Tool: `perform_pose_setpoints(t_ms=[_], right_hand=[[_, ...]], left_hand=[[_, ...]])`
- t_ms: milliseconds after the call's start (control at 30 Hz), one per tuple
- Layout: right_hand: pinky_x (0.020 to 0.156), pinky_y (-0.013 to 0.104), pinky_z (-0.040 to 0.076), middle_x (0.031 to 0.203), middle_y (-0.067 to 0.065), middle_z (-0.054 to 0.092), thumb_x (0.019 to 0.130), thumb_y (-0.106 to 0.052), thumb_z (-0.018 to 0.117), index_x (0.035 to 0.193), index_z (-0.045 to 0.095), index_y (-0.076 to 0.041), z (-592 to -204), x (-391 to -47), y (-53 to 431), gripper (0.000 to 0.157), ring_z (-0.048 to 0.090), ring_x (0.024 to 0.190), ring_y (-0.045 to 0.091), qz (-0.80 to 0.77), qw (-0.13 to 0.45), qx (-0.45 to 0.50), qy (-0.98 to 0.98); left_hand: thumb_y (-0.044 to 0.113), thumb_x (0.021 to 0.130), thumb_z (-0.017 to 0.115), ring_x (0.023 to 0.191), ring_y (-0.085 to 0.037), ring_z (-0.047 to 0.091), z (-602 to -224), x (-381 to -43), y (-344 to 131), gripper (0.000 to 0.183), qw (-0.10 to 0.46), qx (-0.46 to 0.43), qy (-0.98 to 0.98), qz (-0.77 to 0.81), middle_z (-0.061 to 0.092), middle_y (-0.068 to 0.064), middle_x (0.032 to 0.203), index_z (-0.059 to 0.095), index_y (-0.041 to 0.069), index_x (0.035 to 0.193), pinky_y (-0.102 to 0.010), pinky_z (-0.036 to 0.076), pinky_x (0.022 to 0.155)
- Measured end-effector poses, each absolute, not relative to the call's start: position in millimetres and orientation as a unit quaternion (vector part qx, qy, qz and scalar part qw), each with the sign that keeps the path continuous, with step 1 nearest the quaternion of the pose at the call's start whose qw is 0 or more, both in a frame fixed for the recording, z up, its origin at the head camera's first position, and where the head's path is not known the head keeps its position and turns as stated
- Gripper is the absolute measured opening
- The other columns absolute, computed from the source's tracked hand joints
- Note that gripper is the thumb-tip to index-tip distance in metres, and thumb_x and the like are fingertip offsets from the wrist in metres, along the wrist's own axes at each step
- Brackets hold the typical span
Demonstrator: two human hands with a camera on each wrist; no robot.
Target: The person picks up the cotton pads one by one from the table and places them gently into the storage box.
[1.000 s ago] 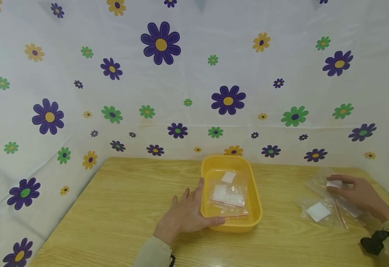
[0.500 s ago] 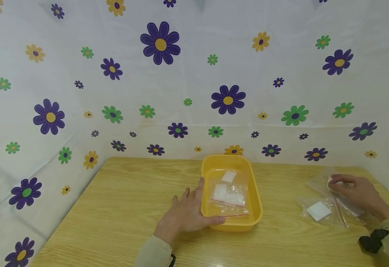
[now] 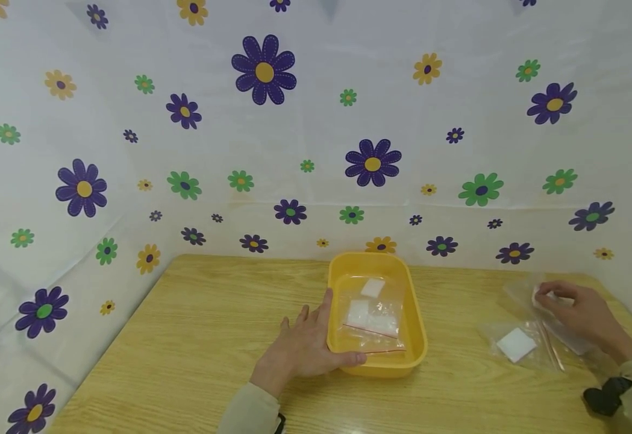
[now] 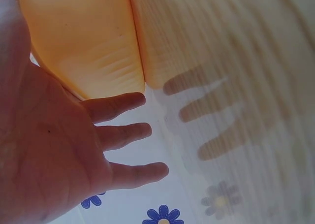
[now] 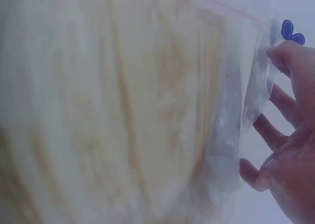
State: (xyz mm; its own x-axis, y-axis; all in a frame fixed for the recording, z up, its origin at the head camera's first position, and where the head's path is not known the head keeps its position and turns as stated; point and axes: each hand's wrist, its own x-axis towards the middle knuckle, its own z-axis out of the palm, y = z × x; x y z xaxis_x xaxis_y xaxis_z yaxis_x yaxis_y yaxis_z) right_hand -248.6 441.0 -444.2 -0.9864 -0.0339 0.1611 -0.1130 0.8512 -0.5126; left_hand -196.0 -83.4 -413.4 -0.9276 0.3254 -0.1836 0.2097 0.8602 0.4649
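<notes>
Head view had the thing in hand, a clear plastic bag (image 3: 520, 294), at the right end of the tabletop, and my right grip (image 3: 584, 310) was clamped on it, thumb and forefinger drawn together in a pinch. That was the change: a second earlier those fingertips had stood apart around a white piece that showed plainly between them, and at this moment only a pale sliver peeped out. I judged that the bag was now caught, though not yet lifted away from its neighbours.

Just beside it lay a second bag (image 3: 516, 345) with a white square showing through; the plastic overlapped there, and I could not tell how many bags were under my hand.

Well to the left stood the yellow tray (image 3: 420, 331), with bags in it (image 3: 372, 319), white pieces and red seal lines visible. My left grip (image 3: 305, 349) was unmoved, fingers straight and spread, braced against the tray's side with the thumb over its near rim. I took that as steadying.

Around everything lay the wood-grain tabletop (image 3: 212, 328), backed by a flowered cloth (image 3: 212, 150).
</notes>
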Motion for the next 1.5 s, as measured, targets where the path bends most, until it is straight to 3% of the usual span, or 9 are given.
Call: perform_pose_setpoints(t_ms=[300,633,1000,1067,1133,1233,1300,1500], right_hand=[[0.087,0.071,0.043,0.134,0.041,0.055,0.107,-0.025,0.053,0.118,0.063,0.003,-439,-251,434,0.032,0.049,0.118,0.061,0.269,0.116,0.037,-0.956],[0.086,0.074,0.042,0.129,0.041,0.058,0.106,-0.021,0.054,0.121,0.059,0.007,-422,-251,421,0.032,0.052,0.116,0.059,0.259,0.178,0.001,-0.949],[0.088,0.074,0.044,0.136,0.037,0.056,0.108,-0.026,0.052,0.126,0.058,0.007,-404,-245,404,0.038,0.047,0.122,0.057,0.269,0.149,0.018,-0.951],[0.091,0.055,0.055,0.132,0.018,0.065,0.107,-0.028,0.054,0.124,0.062,0.002,-402,-243,402,0.036,0.052,0.122,0.044,0.271,0.153,0.026,-0.950],[0.087,0.028,0.056,0.125,-0.015,0.065,0.105,-0.029,0.057,0.121,0.065,-0.002,-400,-241,399,0.032,0.056,0.118,0.015,0.275,0.161,0.039,-0.947],[0.070,-0.001,0.037,0.109,-0.048,0.041,0.103,-0.028,0.062,0.115,0.068,-0.007,-397,-238,394,0.025,0.040,0.102,-0.023,0.281,0.181,0.056,-0.941],[0.071,-0.005,0.035,0.107,-0.055,0.035,0.102,-0.026,0.063,0.112,0.068,-0.008,-396,-236,389,0.021,0.028,0.098,-0.034,0.291,0.192,0.071,-0.935],[0.074,-0.006,0.035,0.113,-0.056,0.036,0.100,-0.018,0.066,0.102,0.068,-0.011,-392,-228,374,0.007,0.030,0.102,-0.036,0.296,0.218,0.109,-0.924]], left_hand=[[0.087,0.078,0.059,0.156,-0.044,0.026,-414,-197,-83,0.127,0.128,0.141,0.955,0.226,0.029,-0.010,0.169,-0.004,0.022,0.166,-0.075,0.022,0.119],[0.086,0.078,0.059,0.156,-0.044,0.025,-413,-196,-84,0.126,0.131,0.137,0.954,0.234,0.028,-0.010,0.170,-0.004,0.022,0.166,-0.074,0.021,0.119],[0.086,0.078,0.059,0.155,-0.045,0.026,-411,-194,-85,0.127,0.126,0.144,0.954,0.230,0.028,-0.011,0.169,-0.004,0.021,0.166,-0.075,0.022,0.119],[0.086,0.078,0.059,0.155,-0.045,0.026,-412,-194,-85,0.127,0.127,0.144,0.954,0.229,0.028,-0.011,0.169,-0.004,0.021,0.166,-0.075,0.022,0.119],[0.086,0.078,0.059,0.155,-0.045,0.026,-412,-193,-85,0.127,0.125,0.146,0.954,0.231,0.028,-0.011,0.169,-0.004,0.021,0.166,-0.075,0.022,0.119],[0.086,0.078,0.059,0.155,-0.045,0.026,-413,-194,-85,0.126,0.124,0.146,0.954,0.230,0.029,-0.010,0.169,-0.004,0.021,0.166,-0.075,0.022,0.119],[0.085,0.078,0.060,0.155,-0.045,0.026,-414,-194,-86,0.126,0.123,0.147,0.954,0.231,0.029,-0.011,0.169,-0.003,0.021,0.166,-0.075,0.022,0.118],[0.086,0.078,0.061,0.156,-0.044,0.025,-414,-193,-86,0.127,0.126,0.146,0.952,0.237,0.029,-0.011,0.169,-0.004,0.021,0.166,-0.075,0.021,0.119]])
